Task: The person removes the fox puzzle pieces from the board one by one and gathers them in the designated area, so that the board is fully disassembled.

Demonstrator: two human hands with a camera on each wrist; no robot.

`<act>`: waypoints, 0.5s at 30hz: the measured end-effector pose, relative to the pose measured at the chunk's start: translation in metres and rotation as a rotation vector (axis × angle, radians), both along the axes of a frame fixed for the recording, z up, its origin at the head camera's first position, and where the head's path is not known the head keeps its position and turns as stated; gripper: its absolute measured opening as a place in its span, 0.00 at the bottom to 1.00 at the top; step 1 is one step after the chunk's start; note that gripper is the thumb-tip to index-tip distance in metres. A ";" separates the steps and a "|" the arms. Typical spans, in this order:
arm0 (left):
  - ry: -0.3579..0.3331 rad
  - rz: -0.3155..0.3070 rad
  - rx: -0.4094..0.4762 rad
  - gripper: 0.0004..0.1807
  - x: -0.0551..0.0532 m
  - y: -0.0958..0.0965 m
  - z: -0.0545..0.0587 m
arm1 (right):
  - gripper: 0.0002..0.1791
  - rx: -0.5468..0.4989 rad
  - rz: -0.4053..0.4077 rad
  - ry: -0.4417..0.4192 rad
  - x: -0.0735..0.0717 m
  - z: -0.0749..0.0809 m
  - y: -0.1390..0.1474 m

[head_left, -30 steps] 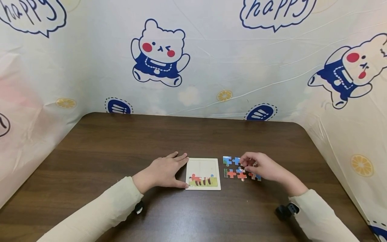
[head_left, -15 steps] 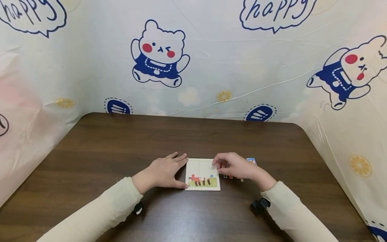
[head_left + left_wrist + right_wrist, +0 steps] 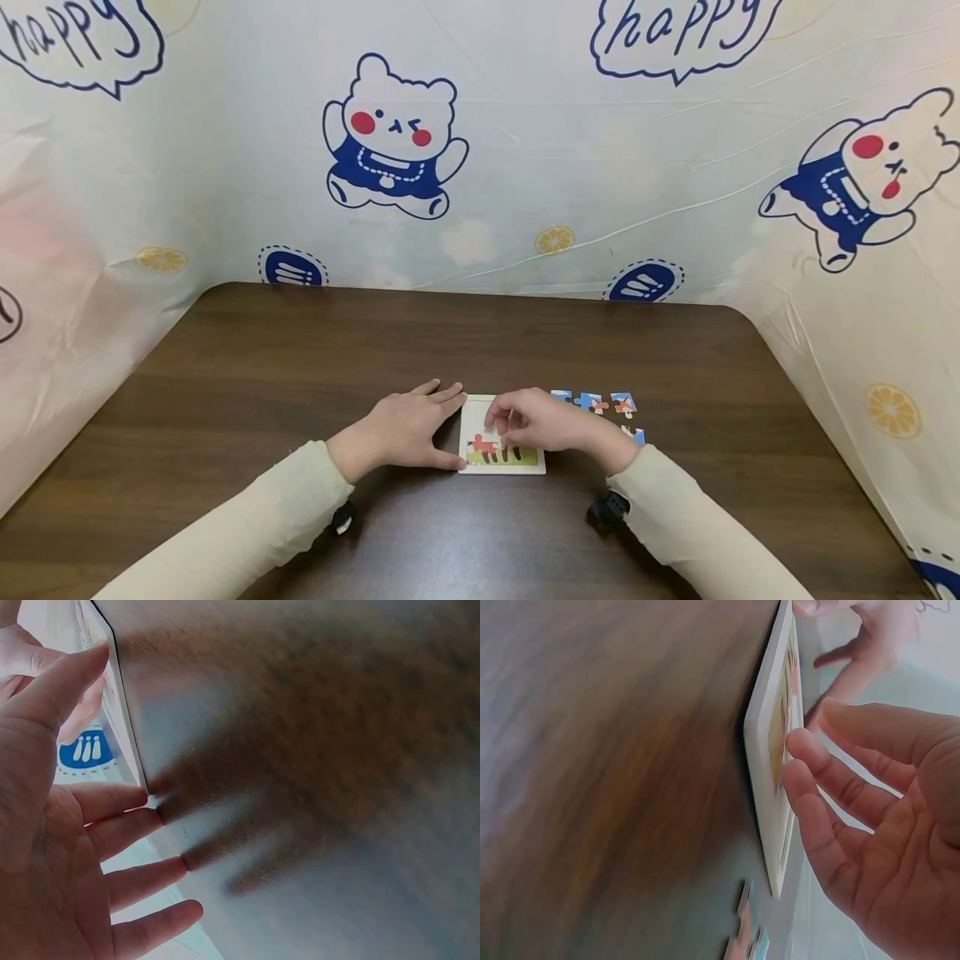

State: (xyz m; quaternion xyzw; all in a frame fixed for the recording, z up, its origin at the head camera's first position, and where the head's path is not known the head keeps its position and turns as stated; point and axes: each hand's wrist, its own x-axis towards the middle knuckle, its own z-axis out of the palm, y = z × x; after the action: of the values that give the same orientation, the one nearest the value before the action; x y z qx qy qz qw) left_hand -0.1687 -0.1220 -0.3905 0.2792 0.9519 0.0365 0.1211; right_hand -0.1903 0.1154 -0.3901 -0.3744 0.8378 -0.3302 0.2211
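My left hand (image 3: 401,429) lies spread on the dark table, its thumb and index fingertips at the left edge of a white-framed puzzle board (image 3: 475,408). The left wrist view shows that hand (image 3: 52,817) with fingers straight and thumb at the board's rim. Along the board's bottom runs a strip of picture, green with a red part and brown stripes. Over the board's right half hovers my right hand (image 3: 543,421), fingers bent and thumb near them; the right wrist view shows this hand (image 3: 885,802) close to the board (image 3: 761,746). I cannot tell whether a puzzle piece is between its fingertips.
Right of the board lie several loose jigsaw pieces, among them a blue-and-orange piece (image 3: 623,404) and a blue one (image 3: 561,395); my right hand and wrist hide others. The brown table (image 3: 360,333) meets a printed cloth backdrop (image 3: 525,167) at its far edge.
My right hand has moved left from the loose pieces to over the board, uncovering pieces at the right. The left hand has stayed at the board's left edge.
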 end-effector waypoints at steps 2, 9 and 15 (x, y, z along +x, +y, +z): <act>0.004 -0.002 0.005 0.53 0.000 0.000 -0.001 | 0.09 0.011 0.015 0.013 0.000 0.000 -0.005; 0.017 -0.013 0.020 0.53 0.000 -0.001 -0.002 | 0.11 0.051 0.052 0.044 0.002 -0.003 -0.014; 0.018 -0.014 0.022 0.52 0.002 -0.002 -0.001 | 0.11 0.074 0.048 0.048 0.004 -0.004 -0.017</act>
State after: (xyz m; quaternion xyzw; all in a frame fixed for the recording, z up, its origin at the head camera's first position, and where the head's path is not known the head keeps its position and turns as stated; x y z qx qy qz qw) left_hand -0.1671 -0.1237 -0.3918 0.2873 0.9505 0.0437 0.1095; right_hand -0.1861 0.0981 -0.3941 -0.3936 0.8453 -0.2846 0.2226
